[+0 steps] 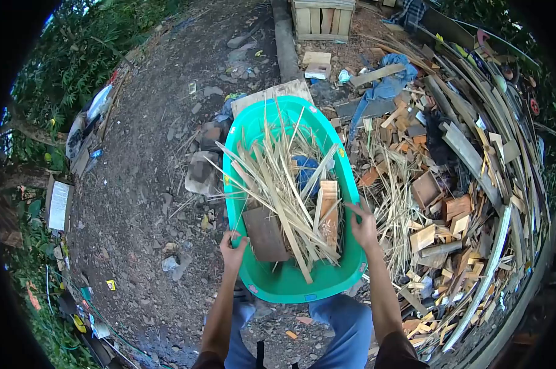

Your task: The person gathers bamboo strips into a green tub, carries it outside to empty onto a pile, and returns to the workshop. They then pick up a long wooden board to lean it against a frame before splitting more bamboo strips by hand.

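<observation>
1. From my remote seat I see the green plastic tub [272, 284] just in front of the knees [345, 323], loaded with pale wood strips [278, 184], a brown wooden slab [267, 237] and an orange-brown offcut [329, 215].
2. My left hand [233, 247] grasps the near-left rim, thumb and fingers closed on it; my right hand [363, 226] is at the right rim, fingers partly extended, and I cannot tell whether it grips.
3. To steady this well, I would set both hands squarely opposite each other and keep the tub level, minding strips overhanging its left rim.
4. To the right lies a wood-scrap pile [438, 237]; a slatted wooden crate [323, 21] stands beyond, well apart.
</observation>
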`<state>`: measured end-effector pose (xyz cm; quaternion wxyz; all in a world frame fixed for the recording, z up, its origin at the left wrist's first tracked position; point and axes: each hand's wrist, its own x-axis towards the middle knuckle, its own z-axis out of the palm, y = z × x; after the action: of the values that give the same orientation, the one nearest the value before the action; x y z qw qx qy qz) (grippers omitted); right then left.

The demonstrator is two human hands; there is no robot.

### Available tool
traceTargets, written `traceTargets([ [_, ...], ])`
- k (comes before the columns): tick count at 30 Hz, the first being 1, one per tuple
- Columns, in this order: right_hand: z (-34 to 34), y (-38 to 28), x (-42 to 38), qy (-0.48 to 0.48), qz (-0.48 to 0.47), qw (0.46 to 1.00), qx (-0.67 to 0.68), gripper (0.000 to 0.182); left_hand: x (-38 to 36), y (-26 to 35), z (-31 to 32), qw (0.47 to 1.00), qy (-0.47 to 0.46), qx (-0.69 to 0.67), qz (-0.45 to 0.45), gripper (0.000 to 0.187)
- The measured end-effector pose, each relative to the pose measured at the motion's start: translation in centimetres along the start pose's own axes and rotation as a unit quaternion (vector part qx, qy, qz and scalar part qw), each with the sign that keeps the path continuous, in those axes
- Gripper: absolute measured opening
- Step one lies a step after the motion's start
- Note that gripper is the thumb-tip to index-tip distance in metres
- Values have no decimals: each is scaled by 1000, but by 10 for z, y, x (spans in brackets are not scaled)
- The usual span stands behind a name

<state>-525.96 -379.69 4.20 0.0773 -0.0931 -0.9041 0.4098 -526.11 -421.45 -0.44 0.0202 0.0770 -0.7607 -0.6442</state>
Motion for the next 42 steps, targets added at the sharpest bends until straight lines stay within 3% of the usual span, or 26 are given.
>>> traceTargets([
  [2,20,49,31,17,-22,999,-36,49,30,-71,31,999,-29,19,39,23],
  [4,40,92,44,7,28,999,-23,47,29,-94,68,998,-12,29,50,29],
  [6,67,138,34,56,-22,996,-70,47,30,-126,105,997,16,37,72,37],
  [8,83,164,34,42,0,995,-87,49,5,-186,115,976,57,167,131,55],
  [10,83,159,34,66,-5,994,-88,49,6,-209,119,986,72,106,104,58],
  [11,81,160,36,73,-44,992,-94,48,4,-202,119,983,42,148,104,59],
  [13,83,161,36,56,-25,995,-76,48,5,-197,113,973,0,201,112,60],
  [16,77,146,35,45,39,997,-42,53,1,-195,121,991,51,105,70,62],
  [18,89,153,21,62,-13,995,-72,56,-1,-178,119,990,51,99,90,63],
  [20,102,134,7,157,-57,936,-309,60,4,-188,110,979,37,145,136,66],
  [22,106,79,-17,60,-107,959,-254,71,-1,-184,103,985,25,113,128,68],
  [23,111,55,-27,-7,-138,972,-188,86,-2,-173,102,983,3,114,143,69],
  [25,138,37,-39,-133,-103,979,-116,108,-4,-172,103,981,-7,124,148,67],
  [26,155,38,-45,-121,-106,980,-115,108,-2,-171,102,979,-16,137,151,65],
  [28,186,47,-47,-138,-88,953,-253,119,-2,-170,100,982,-25,120,142,60],
  [32,202,45,-54,-146,-55,974,-166,115,-6,-172,97,973,-54,145,173,57],
  [34,203,39,-67,-69,-65,979,-180,107,-15,-164,97,975,-81,130,162,56],
  [35,198,42,-71,-54,-50,981,-182,97,-17,-160,99,972,-103,137,164,54],
  [39,149,16,-74,-33,-29,972,-230,93,-21,-140,112,959,-155,136,194,53],
  [40,140,20,-73,14,-55,970,-238,91,-26,-137,116,960,-157,115,202,54],
  [42,115,24,-72,46,-55,966,-250,90,-31,-128,125,951,-177,115,227,65],
])
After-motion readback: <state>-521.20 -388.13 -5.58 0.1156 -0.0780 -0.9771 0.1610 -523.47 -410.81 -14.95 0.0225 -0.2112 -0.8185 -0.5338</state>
